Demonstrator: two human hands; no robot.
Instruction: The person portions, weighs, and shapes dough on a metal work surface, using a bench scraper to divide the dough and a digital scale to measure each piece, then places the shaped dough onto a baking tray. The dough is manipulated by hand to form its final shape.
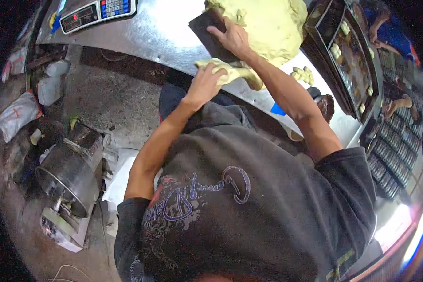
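The left hand (205,82) lies palm down on a strip of dough (230,71) at the near edge of the steel table (141,35), its fingers curled over the end of the strip and gripping it. The strip runs from under that hand towards the right and joins the foot of a big mass of dough (268,21), pale yellow, which sits at the far middle of the table. The right hand (233,38) is closed on a dark flat scraper (207,29). The fingers lie across the blade's upper face, and the blade is tilted with one edge set against the left flank of the big mass, just above the strip.

A few small dough pieces (303,74) lie near the table's near edge, to the right of the right forearm and apart from the big mass. At the table's far left corner stands a digital scale (97,10) with a lit red display and a keypad. Along the right side dark baking trays (350,61) hold rows of small dough balls. Beyond them another person's hand (375,32) reaches over a tray, and a second hand (394,104) shows lower down by the racks.

On the floor to the left stand a steel pot (66,171), two plastic jugs (50,89) and a white bag (18,114).
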